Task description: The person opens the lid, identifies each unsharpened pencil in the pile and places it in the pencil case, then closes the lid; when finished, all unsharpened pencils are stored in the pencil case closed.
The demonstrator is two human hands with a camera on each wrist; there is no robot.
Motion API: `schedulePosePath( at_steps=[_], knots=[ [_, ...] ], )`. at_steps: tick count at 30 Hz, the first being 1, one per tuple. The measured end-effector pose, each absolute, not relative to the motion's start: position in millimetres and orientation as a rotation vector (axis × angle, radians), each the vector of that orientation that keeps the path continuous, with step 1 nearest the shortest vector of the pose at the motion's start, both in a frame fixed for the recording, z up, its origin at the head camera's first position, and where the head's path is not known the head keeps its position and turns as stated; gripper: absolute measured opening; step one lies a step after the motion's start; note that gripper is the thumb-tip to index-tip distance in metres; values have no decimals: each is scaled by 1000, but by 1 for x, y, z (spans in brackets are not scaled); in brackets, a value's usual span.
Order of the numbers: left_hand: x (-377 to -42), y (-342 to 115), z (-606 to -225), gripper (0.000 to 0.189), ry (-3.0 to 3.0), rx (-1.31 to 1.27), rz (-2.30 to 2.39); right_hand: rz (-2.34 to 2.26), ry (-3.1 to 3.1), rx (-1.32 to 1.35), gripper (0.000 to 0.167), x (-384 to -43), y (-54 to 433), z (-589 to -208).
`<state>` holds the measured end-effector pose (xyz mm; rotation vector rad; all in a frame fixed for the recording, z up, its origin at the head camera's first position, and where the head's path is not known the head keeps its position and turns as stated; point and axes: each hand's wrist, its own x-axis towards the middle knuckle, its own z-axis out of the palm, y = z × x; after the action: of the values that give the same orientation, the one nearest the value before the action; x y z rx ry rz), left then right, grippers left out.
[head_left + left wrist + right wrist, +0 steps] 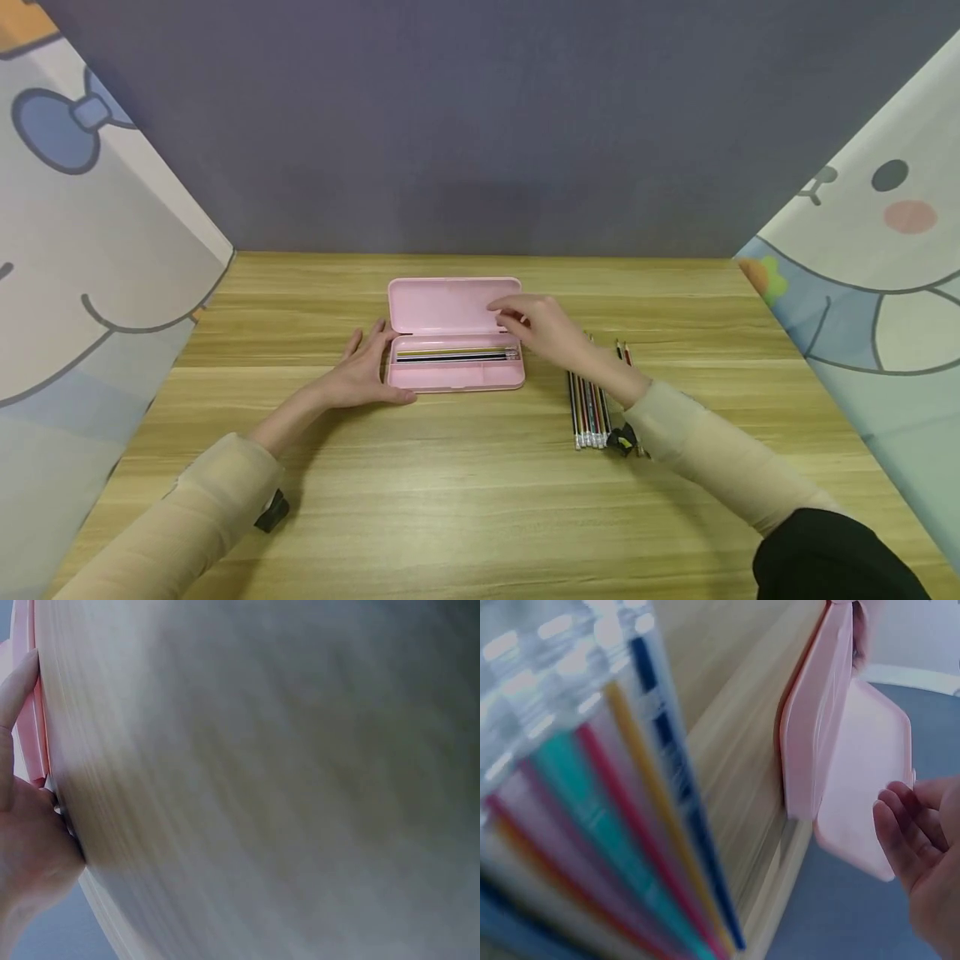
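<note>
A pink pencil case [437, 381] lies unfolded on the table, its lid [442, 306] tipped back. Inside its long compartment rest several pencils [450, 356]. My left hand [360, 372] spreads at the case's left end, thumb along the front edge, other fingers near the back left corner. In the left wrist view that thumb [19, 686] lies against the pink side. My right hand [542, 327] hovers by the lid's right end, fingers loosely bent, with nothing visible in them. The right wrist view shows these fingers [904, 817] in front of the lid; contact cannot be told.
A row of pencils [588, 408] lies on the table right of the case, partly under my right forearm. A few more pencils [622, 350] lie farther right. A grey panel [480, 125] stands behind the table, with cartoon-printed panels at both sides.
</note>
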<state>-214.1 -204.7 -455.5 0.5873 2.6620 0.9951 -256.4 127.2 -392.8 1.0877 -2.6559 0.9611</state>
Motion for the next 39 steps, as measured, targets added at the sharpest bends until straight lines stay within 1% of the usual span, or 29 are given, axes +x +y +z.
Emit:
schedulePosePath(
  at_steps=[8,14,20,28,33,39],
  knots=[
    [-214,-204,-453,101,2655,591,993,1019,-2563,921,31,-250,178,-392],
    [-215,-203,-451,99,2656,609,1023,1051,-2606,761,41,-239,212,-396],
    [-212,-201,-450,99,2641,605,1037,1103,-2672,675,50,-224,237,-406],
    [-213,-201,-450,98,2634,589,999,1240,-2787,577,64,-200,249,-413],
    [-213,-202,-451,99,2632,587,1003,1264,-2832,524,66,-185,249,-416],
    [-213,-202,-452,99,2640,585,995,1256,-2838,495,67,-175,247,-418]
  ],
)
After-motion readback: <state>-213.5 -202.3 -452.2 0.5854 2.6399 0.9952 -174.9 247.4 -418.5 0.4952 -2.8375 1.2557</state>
